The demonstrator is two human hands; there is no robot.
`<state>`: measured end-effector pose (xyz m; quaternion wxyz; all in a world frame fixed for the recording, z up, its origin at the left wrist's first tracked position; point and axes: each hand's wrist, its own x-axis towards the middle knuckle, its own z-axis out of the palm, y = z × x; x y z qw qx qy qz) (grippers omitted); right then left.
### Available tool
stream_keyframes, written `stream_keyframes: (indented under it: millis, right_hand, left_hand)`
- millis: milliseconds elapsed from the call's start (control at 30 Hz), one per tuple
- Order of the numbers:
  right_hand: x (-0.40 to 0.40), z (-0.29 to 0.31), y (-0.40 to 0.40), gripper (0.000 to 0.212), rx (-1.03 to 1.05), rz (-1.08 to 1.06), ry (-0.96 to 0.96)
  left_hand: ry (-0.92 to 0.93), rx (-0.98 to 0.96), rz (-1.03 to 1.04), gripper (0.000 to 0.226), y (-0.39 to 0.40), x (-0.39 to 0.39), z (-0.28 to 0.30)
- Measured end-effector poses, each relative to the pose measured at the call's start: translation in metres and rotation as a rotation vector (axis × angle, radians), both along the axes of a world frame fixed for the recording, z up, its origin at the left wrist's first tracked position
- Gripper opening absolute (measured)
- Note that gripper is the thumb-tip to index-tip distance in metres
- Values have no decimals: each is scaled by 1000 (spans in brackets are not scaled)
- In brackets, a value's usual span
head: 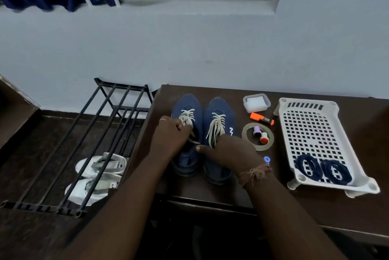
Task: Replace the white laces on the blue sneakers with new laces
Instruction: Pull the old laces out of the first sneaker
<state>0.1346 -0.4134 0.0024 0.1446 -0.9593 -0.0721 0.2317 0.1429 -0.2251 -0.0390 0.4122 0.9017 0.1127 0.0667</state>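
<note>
Single head-worn view, angled forward and down, close over table [210, 192], edges apparently wide-angle-bent

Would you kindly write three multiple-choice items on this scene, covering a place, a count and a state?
1. Where do the dark coiled laces lie?
A. in the white tray
B. on the floor rack
C. inside a sneaker

2. How many blue sneakers stand on the table?
A. one
B. two
C. three

3. The white laces are:
A. removed
B. cut
C. still threaded

Key: 1 A, both coils rest at the tray's near end; 2 B, a pair stands side by side; 3 C, they cross the eyelets while the left hand pinches one.
</note>
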Motion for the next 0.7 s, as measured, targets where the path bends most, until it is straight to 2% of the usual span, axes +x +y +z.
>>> stream_keyframes:
  millis: [100,200,300,400,533,633,700]
  right_hand:
    - [-3,2,0,61,-14,-2,3]
    - [-6,2,0,64,-51,-20,-3]
    - [-12,1,0,65,-49,-6,-14]
    - [-16,3,-2,69,-21,64,15]
    - [-19,26,-6,56,11,212,123]
    - [-15,33,-12,52,41,244,196]
    - [-12,35,-19,53,32,233,214]
  left_hand:
    - [13,142,15,35,-5,2,7]
    - [-126,226,69,38,-19,1,25]
    - [-248,427,-14,41,-30,1,29]
    - [-63,319,-144,41,-39,-3,25]
    - [83,370,-244,27,-46,-7,33]
    - [117,188,-230,24,-47,-5,43]
    - [121,-34,-181,21,-47,-6,49]
